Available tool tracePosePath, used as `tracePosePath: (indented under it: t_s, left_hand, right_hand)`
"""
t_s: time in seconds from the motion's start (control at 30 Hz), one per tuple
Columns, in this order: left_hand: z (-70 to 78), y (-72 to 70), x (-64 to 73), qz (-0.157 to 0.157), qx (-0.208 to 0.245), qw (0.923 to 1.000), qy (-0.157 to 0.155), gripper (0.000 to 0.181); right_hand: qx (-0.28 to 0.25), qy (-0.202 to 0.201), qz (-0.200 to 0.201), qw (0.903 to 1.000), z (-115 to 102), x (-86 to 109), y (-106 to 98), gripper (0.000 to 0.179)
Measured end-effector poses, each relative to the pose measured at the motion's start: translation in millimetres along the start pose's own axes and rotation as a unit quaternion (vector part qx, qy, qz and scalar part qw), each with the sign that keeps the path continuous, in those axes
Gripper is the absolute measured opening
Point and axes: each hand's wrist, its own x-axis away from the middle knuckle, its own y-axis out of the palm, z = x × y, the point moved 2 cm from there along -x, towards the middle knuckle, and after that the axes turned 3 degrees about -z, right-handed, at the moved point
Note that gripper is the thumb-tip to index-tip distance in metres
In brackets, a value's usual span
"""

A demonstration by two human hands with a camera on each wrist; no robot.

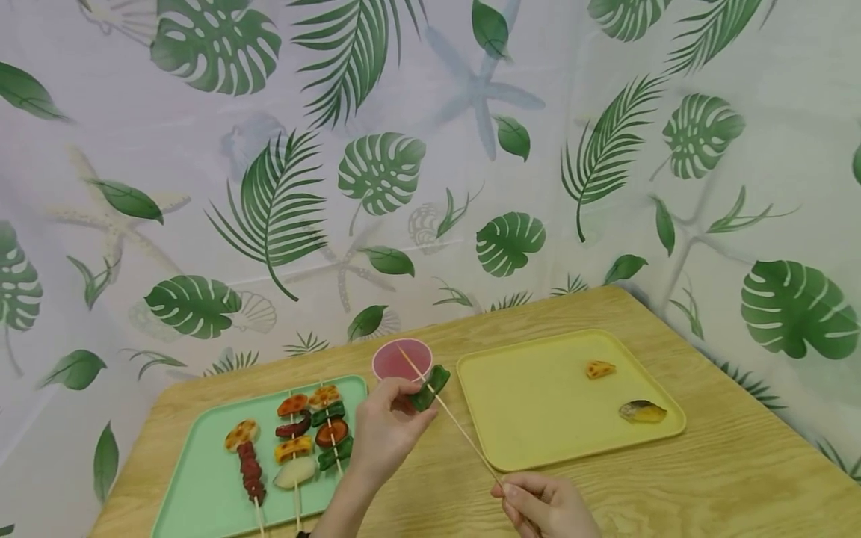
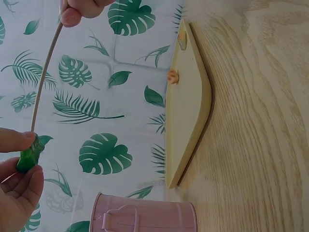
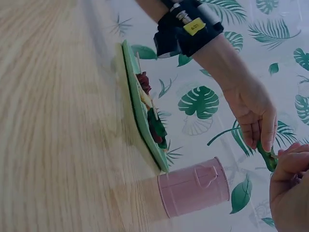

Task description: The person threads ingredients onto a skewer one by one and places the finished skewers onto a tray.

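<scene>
My left hand (image 1: 393,430) pinches a green pepper piece (image 1: 430,388) between thumb and fingers, above the table beside a pink bucket (image 1: 386,360). A thin wooden skewer (image 1: 467,441) runs through the pepper piece, its pointed tip standing out past it over the bucket's mouth. Lower right, my right hand (image 1: 548,506) grips the skewer's other end between thumb and fingertips. In the left wrist view the skewer (image 2: 46,72) slants down from the right hand to the pepper piece (image 2: 31,154). The right wrist view shows the left hand (image 3: 251,108) holding the pepper piece from the far side.
On the left, a green tray (image 1: 202,456) bears three filled skewers of toy food. A yellow tray (image 1: 531,403) on the right holds a small orange-brown piece (image 1: 599,369) and a yellow-and-dark piece (image 1: 642,411). Behind the wooden table (image 1: 430,493) hangs a leaf-print cloth (image 1: 444,172).
</scene>
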Motion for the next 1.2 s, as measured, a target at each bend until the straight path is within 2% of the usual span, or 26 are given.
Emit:
tracePosePath:
  t_s: [0.07, 0.17, 0.23, 0.27, 0.3, 0.33, 0.37, 0.4, 0.47, 0.5, 0.53, 0.6, 0.63, 0.67, 0.7, 0.73, 0.77, 0.8, 0.87, 0.9, 0.93, 0.97, 1.0, 1.07, 1.13, 1.2]
  left_hand:
    - [-0.1, 1.4, -0.6, 0.001, -0.013, 0.9998, 0.016, 0.027]
    - [-0.8, 3.6, 0.3, 0.005, -0.027, 0.9993, 0.026, 0.028]
    - [-1.1, 4.8, 1.4, 0.009, -0.037, 0.999, 0.026, 0.028]
    - [-1.0, 5.1, 2.1, 0.011, -0.04, 0.9989, 0.023, 0.028]
    - [-0.7, 5.5, 2.7, 0.011, -0.041, 0.9989, 0.018, 0.028]
    - [-0.5, 5.7, 3.3, 0.011, -0.042, 0.9989, 0.016, 0.028]
    - [-0.3, 5.9, 3.8, 0.012, -0.043, 0.9989, 0.016, 0.028]
    - [-0.4, 6.3, 4.3, 0.012, -0.043, 0.9989, 0.016, 0.028]
    - [-0.2, 7.3, 4.9, 0.014, -0.041, 0.9989, 0.019, 0.028]
    - [-0.2, 7.9, 5.0, 0.015, -0.042, 0.9988, 0.022, 0.028]
    - [-0.1, 8.7, 5.2, 0.017, -0.043, 0.9986, 0.025, 0.029]
    - [0.1, 10.3, 5.9, 0.023, -0.047, 0.9983, 0.026, 0.029]
    - [0.5, 10.8, 6.4, 0.025, -0.049, 0.9981, 0.025, 0.029]
    - [0.7, 11.3, 6.9, 0.028, -0.053, 0.9979, 0.025, 0.029]
    - [0.5, 11.8, 7.4, 0.029, -0.054, 0.9978, 0.023, 0.028]
    - [0.5, 12.2, 7.8, 0.031, -0.056, 0.9977, 0.023, 0.028]
    - [0.2, 12.5, 8.1, 0.032, -0.057, 0.9976, 0.021, 0.028]
    - [-0.3, 12.7, 8.2, 0.032, -0.057, 0.9977, 0.019, 0.028]
    - [-0.7, 13.1, 8.4, 0.031, -0.053, 0.9979, 0.019, 0.028]
    - [-0.9, 13.1, 8.4, 0.031, -0.049, 0.9981, 0.02, 0.028]
    - [-1.1, 13.2, 8.7, 0.031, -0.045, 0.9983, 0.019, 0.028]
    - [-1.3, 13.2, 9.0, 0.031, -0.04, 0.9986, 0.016, 0.028]
    - [-1.4, 13.2, 9.4, 0.032, -0.035, 0.9988, 0.013, 0.028]
    - [-1.0, 13.1, 9.9, 0.034, -0.027, 0.999, 0.006, 0.028]
    - [-0.2, 13.0, 9.9, 0.038, -0.02, 0.9991, -0.001, 0.029]
    - [0.7, 13.1, 9.6, 0.042, -0.014, 0.999, -0.003, 0.029]
  right_hand:
    - [0.118, 0.002, 0.074, 0.9902, -3, 0.2, 1, 0.024]
    - [0.234, -0.007, 0.116, 0.9652, -7, 0.6, 3, 0.025]
    - [0.309, -0.031, 0.125, 0.9423, -10, 1.9, 4, 0.02]
    - [0.358, -0.057, 0.132, 0.9226, -12, 2.5, 5, 0.017]
    - [0.412, -0.09, 0.141, 0.8956, -14, 3.0, 7, 0.013]
    - [0.472, -0.141, 0.148, 0.8575, -15, 2.9, 9, 0.009]
    - [0.525, -0.195, 0.156, 0.8135, -15, 2.8, 11, 0.01]
    - [0.571, -0.253, 0.164, 0.7634, -15, 2.4, 13, 0.006]
    - [0.638, -0.35, 0.19, 0.6588, -12, 1.3, 16, 0.021]
    - [0.659, -0.386, 0.2, 0.6138, -10, 0.3, 17, 0.03]
    - [0.672, -0.414, 0.206, 0.5788, -8, -0.6, 17, 0.04]
    - [0.683, -0.43, 0.217, 0.549, -5, -2.0, 18, 0.06]
    - [0.688, -0.426, 0.219, 0.5458, -4, -2.5, 19, 0.058]
    - [0.69, -0.419, 0.217, 0.5491, -4, -2.5, 20, 0.051]
    - [0.686, -0.413, 0.212, 0.5602, -4, -2.6, 20, 0.042]
    - [0.68, -0.39, 0.207, 0.5858, -5, -2.5, 20, 0.034]
    - [0.665, -0.357, 0.199, 0.6247, -6, -2.6, 19, 0.027]
    - [0.64, -0.311, 0.178, 0.6796, -8, -3.0, 17, 0.021]
    - [0.533, -0.199, 0.134, 0.8114, -13, -4.2, 12, 0.009]
    - [0.46, -0.14, 0.119, 0.8689, -16, -4.8, 9, 0.009]
    - [0.383, -0.082, 0.11, 0.9133, -18, -4.8, 7, 0.014]
    - [0.307, -0.037, 0.1, 0.9457, -20, -5.0, 4, 0.019]
    - [0.236, -0.003, 0.088, 0.9677, -21, -5.2, 1, 0.023]
    - [0.13, 0.027, 0.06, 0.9894, -22, -5.5, -1, 0.025]
    - [0.032, 0.042, 0.018, 0.9984, -21, -4.9, -3, 0.021]
    - [-0.074, 0.044, -0.037, 0.9956, -19, -5.2, -3, 0.017]
